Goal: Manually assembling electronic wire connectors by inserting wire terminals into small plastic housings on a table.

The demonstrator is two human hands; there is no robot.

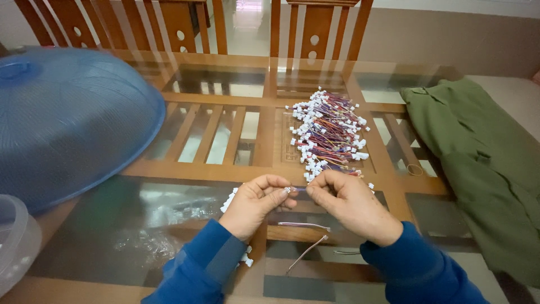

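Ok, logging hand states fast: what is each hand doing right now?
Left hand: closed, pinching one end of a small wire lead.
Right hand: closed, pinching the same lead's other end.

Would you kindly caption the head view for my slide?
Both hands, left hand and right hand, pinch a small wire connector beside a pile of wire leads.

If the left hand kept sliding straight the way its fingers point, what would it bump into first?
The left hand points rightward at the right hand, so it would most likely meet those fingertips first; both pinch a short wire with a white connector between them.
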